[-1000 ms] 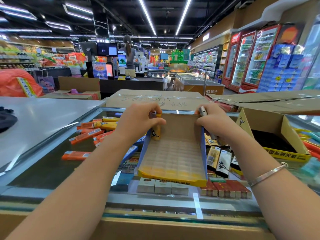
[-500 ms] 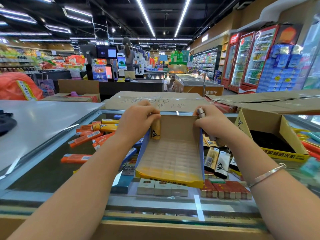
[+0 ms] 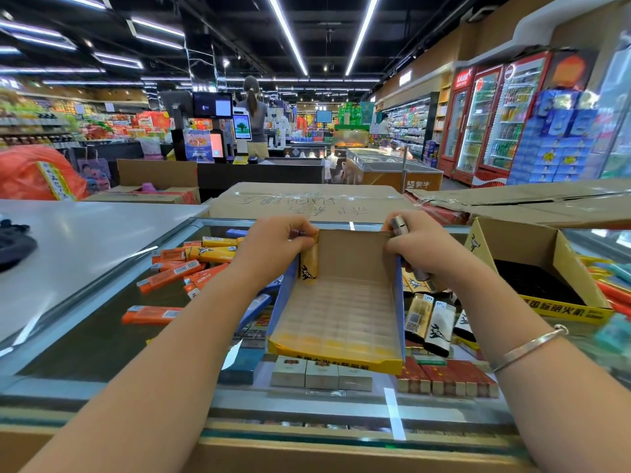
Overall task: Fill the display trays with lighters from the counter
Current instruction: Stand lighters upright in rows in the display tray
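**First lighter going into the tray's far-left corner**

The glass-topped display counter (image 3: 85, 339) carries an open blue-and-yellow cardboard display tray with a clear gridded insert (image 3: 336, 322), nearly all its cells unfilled. Loose orange and yellow lighters (image 3: 191, 268) lie to its left, black-and-white ones (image 3: 433, 322) just beside its right wall.

The left hand (image 3: 273, 247) pinches a tan lighter with a black bull print (image 3: 309, 264), upright in the far-left corner cell; best to press it straight down until it seats. The right hand (image 3: 420, 247) curls round a silver-capped lighter (image 3: 399, 227) at the far-right wall, likely next. The tray walls stand close on both sides; open room lies above and toward the near yellow lip.
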Tool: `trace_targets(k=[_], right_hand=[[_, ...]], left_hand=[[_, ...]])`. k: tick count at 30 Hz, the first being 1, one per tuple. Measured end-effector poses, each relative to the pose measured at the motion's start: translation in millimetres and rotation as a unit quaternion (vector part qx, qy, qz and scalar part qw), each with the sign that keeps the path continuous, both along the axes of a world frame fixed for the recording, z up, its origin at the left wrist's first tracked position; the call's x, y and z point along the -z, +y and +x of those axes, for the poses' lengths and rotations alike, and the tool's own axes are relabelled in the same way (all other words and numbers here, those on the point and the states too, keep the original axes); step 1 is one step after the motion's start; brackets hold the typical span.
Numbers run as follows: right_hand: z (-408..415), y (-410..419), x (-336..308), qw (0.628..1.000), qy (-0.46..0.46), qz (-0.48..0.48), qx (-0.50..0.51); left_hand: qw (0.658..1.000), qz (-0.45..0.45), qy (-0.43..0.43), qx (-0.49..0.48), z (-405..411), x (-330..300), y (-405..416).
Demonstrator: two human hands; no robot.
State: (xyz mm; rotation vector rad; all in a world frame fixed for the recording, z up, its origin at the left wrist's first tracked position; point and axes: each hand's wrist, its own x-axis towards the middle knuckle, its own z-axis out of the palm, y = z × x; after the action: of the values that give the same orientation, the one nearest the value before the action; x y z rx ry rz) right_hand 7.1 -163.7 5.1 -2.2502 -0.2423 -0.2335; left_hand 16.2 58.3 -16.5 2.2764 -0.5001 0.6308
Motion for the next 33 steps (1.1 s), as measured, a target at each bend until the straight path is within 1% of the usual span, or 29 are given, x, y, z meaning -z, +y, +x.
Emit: trace_targets(k=[2,4,6,7,10,11,13,15,18,20,21,25,31,33], right_hand=[[0.0,-0.2,0.3,1.000,0.007,0.007,-0.001],[-0.1,0.1,1.0,1.000,0.011,0.010,-0.006],[-2.3,1.4,-0.3,1.000,-0.011,0.019,0.001],[-3.1,1.9,-1.1,0.999,-0.035,0.035,0.012],[-9.2,1.9,-10.9,0.983,-0.116,0.134,0.049],[-13.1,2.1,-15.6,0.978,-0.127,0.163,0.044],[-21.2,5.0,-22.5,0.973,-0.117,0.201,-0.006],[-28.1,11.7,-23.7,0.976,-0.105,0.178,-0.071],[-36.0,26.3,-18.5,0.978,-0.109,0.060,-0.169],[-37.0,32.7,-14.1,0.973,-0.110,-0.001,-0.202],[-36.8,34.0,-13.4,0.971,-0.107,-0.014,-0.213],[-38.1,35.3,-15.1,0.964,-0.106,-0.016,-0.243],[-31.3,34.7,-10.4,0.970,-0.117,-0.023,-0.214],[-31.0,33.8,-10.5,0.970,-0.116,-0.012,-0.213]], left_hand=[[1.000,-0.011,0.019,0.004,-1.4,1.0,2.0],[1.000,-0.012,0.015,0.000,-3.5,1.0,2.3],[1.000,-0.023,0.017,-0.002,-6.3,0.6,1.5],[0.999,-0.031,0.022,-0.001,-7.1,0.2,1.6],[0.998,-0.037,0.041,0.007,-8.6,-1.5,3.2],[0.998,-0.041,0.048,0.010,-9.2,-2.2,3.5],[0.996,-0.064,0.053,0.019,-11.7,-3.8,2.1],[0.995,-0.095,0.027,0.031,-17.1,-7.0,-2.0],[0.984,-0.153,-0.034,0.087,-28.6,-15.2,-10.1],[0.975,-0.168,-0.047,0.138,-37.2,-20.1,-13.9],[0.973,-0.162,-0.047,0.158,-40.6,-21.3,-15.7],[0.969,-0.130,-0.029,0.209,-46.3,-20.9,-23.0],[0.975,-0.102,-0.046,0.193,-46.7,-21.0,-23.3],[0.975,-0.110,-0.027,0.193,-47.2,-20.4,-24.4]])
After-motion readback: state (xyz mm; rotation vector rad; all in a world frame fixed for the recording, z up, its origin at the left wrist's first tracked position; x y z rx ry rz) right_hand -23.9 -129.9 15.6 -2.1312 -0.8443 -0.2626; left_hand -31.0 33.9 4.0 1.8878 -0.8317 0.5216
